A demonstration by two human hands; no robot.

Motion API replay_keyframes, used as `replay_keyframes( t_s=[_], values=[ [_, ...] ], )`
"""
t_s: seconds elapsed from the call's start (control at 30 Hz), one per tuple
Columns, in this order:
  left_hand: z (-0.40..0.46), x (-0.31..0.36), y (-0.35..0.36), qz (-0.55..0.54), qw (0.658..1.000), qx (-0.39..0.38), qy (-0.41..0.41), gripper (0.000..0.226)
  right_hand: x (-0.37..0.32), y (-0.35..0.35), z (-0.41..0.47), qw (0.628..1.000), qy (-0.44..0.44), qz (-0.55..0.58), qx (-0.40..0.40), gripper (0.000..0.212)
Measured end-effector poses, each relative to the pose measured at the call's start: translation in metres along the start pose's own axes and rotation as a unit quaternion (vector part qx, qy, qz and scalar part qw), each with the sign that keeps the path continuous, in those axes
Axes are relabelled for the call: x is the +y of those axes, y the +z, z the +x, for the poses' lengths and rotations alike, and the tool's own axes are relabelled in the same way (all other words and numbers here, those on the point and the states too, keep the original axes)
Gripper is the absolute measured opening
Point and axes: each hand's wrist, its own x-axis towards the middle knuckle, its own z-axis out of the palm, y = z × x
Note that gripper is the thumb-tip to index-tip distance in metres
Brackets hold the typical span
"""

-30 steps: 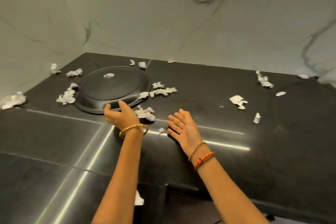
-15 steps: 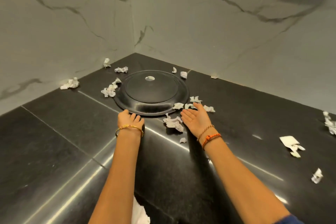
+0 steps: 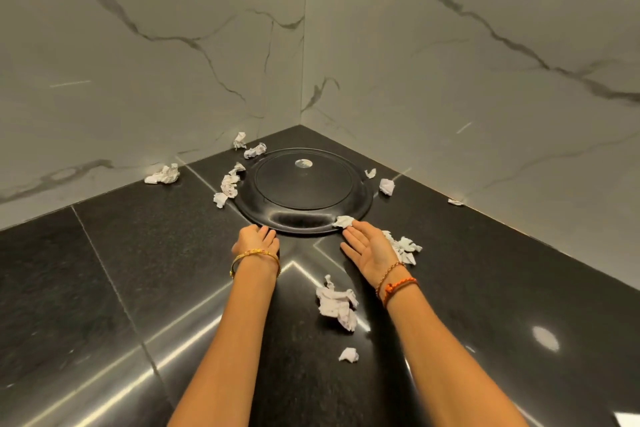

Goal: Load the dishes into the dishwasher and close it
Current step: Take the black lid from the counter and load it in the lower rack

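A large black plate (image 3: 303, 189) lies flat in the corner of the dark stone counter (image 3: 138, 270), with a small shiny scrap near its far side. My left hand (image 3: 256, 239) reaches the plate's near-left rim, fingers bent down at the edge; whether they hold the rim is hidden. My right hand (image 3: 367, 246) lies flat and straight-fingered, palm turned inward, its fingertips at the near-right rim beside a crumpled paper scrap (image 3: 343, 221). The dishwasher is out of view.
Crumpled white paper bits litter the counter: several left of the plate (image 3: 228, 185), one wad by the left wall (image 3: 162, 174), some under my right hand (image 3: 403, 248), a larger wad (image 3: 337, 305) between my forearms. Marble walls (image 3: 450, 80) close the corner behind the plate.
Both hands have moved forward to the plate's near rim, one on each side. The view has swung left and closer, so the plate now sits centred in the corner.
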Motion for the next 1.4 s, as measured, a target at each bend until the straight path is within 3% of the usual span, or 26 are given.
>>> replay_keyframes(
  t_s=[0.13,0.27,0.47,0.53,0.6,0.63,0.7,0.8,1.07,1.27,1.4],
  values=[
    [0.02,-0.002,0.015,0.032,0.996,0.042,0.068,0.044,-0.01,0.01,0.023,1.0,-0.006,-0.021,-0.005,0.028],
    [0.04,-0.011,0.029,0.02,0.993,0.02,0.113,0.042,-0.016,0.016,0.047,1.0,0.005,-0.021,-0.02,0.005],
    [0.082,-0.007,0.038,0.092,0.984,0.014,0.154,0.042,-0.024,0.023,0.079,0.996,-0.019,-0.056,-0.072,0.015],
    [0.093,-0.006,0.039,0.096,0.987,-0.02,0.127,0.041,-0.025,0.025,0.089,0.995,-0.039,-0.068,-0.055,0.021],
    [0.107,-0.004,0.04,-0.008,0.999,-0.044,-0.018,0.038,-0.023,0.025,0.096,0.995,-0.058,-0.075,-0.043,0.043],
    [0.109,-0.007,0.039,-0.007,0.999,-0.044,-0.028,0.037,-0.022,0.024,0.097,0.994,-0.064,-0.081,-0.046,0.05],
    [0.109,-0.007,0.039,-0.004,0.999,-0.035,0.012,0.037,-0.021,0.023,0.097,0.993,-0.064,-0.079,-0.055,0.062],
    [0.083,-0.006,0.047,-0.002,0.996,-0.034,0.082,0.04,-0.022,0.024,0.096,0.993,-0.07,-0.075,-0.055,0.063],
    [0.095,0.007,0.059,0.079,0.995,-0.053,0.033,0.011,-0.015,0.029,0.094,0.993,-0.095,-0.072,-0.016,0.061],
    [0.076,0.001,0.052,0.074,0.996,-0.036,0.032,0.019,-0.001,0.022,0.078,0.987,-0.12,-0.105,0.027,0.064],
    [0.044,-0.016,0.036,0.076,0.995,-0.048,0.034,0.012,0.009,0.008,0.061,0.987,-0.109,-0.111,0.047,0.066]
  ],
)
